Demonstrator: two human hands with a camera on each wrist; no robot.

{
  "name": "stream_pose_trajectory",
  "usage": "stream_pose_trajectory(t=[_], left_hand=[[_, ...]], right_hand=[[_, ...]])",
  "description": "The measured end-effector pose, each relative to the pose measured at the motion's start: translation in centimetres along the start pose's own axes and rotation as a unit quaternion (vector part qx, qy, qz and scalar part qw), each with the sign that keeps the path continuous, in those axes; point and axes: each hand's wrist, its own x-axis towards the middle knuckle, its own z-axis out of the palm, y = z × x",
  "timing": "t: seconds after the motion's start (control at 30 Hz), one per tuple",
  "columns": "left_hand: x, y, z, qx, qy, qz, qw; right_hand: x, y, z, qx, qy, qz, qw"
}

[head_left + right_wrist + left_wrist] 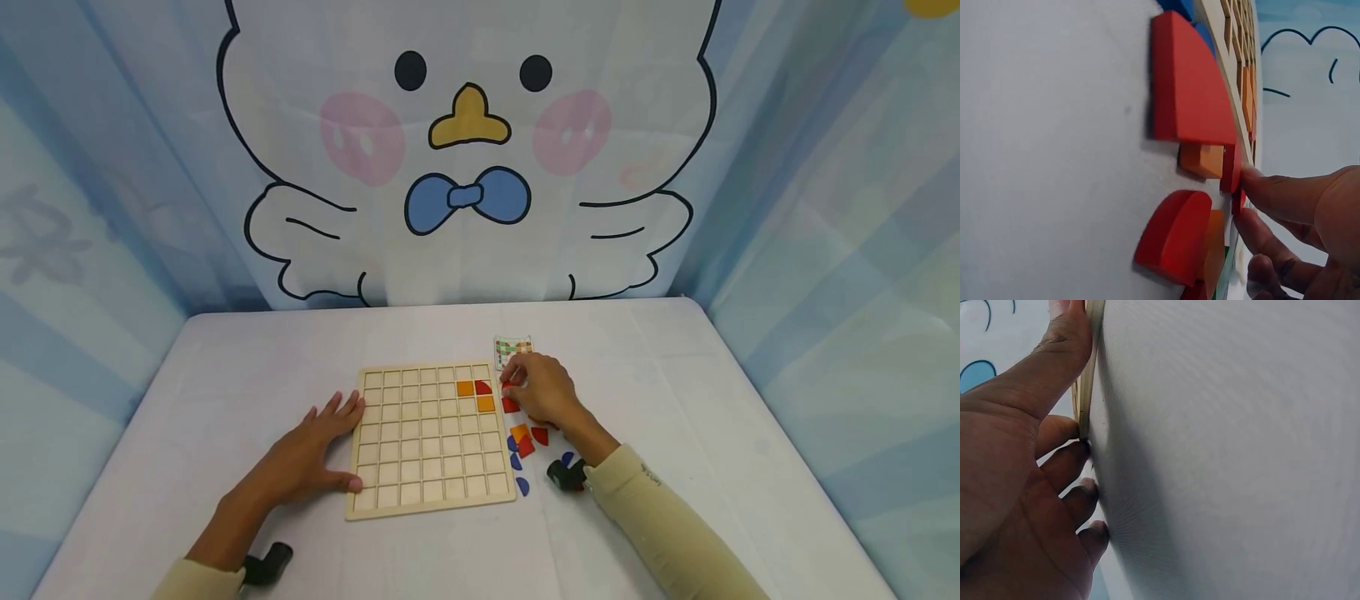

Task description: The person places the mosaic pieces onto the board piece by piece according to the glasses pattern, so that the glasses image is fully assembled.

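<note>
A wooden grid board (408, 433) lies flat on the table. My left hand (307, 454) rests along its left edge, fingers extended and the thumb (1063, 356) against the board's side. Two orange squares (486, 404) and a red quarter-circle piece (483, 387) sit in cells near the board's upper right corner. Just off the right edge, my right hand (547, 390) pinches a small red piece (1239, 201) between thumb and index finger; its shape is mostly hidden. Another red piece (511, 406) lies right beside those fingers.
Loose pieces lie right of the board, among them an orange piece (520, 432), a red quarter-circle (540, 436) and blue half-circles (522, 486). A printed pattern card (512, 342) lies behind the right hand. Some pieces are partly hidden under the right forearm.
</note>
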Motion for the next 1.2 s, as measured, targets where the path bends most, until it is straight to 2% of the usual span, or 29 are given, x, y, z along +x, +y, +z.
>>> stream_pose_trajectory(t=[0.27,0.43,0.57,0.77,1.2], left_hand=[[-0.1,0.0,-0.1,0.002,0.000,-0.005,1.0000],[-0.1,-0.1,0.0,0.002,0.000,-0.006,1.0000],[-0.1,-0.2,0.0,0.001,0.000,-0.006,1.0000],[-0.2,-0.2,-0.1,0.000,0.003,-0.001,1.0000],[0.0,0.0,0.0,0.006,-0.001,-0.005,1.0000]], right_hand=[[0.3,0.2,-0.4,-0.001,-0.019,0.007,0.9998],[0.5,0.5,-0.5,0.034,-0.021,0.033,0.9986],[0.4,0.5,-0.7,0.064,0.000,0.041,0.9971],[0.4,-0.6,-0.5,0.091,0.026,0.000,0.9955],[1.3,-4.1,2.2,0.109,0.011,-0.054,0.9925]])
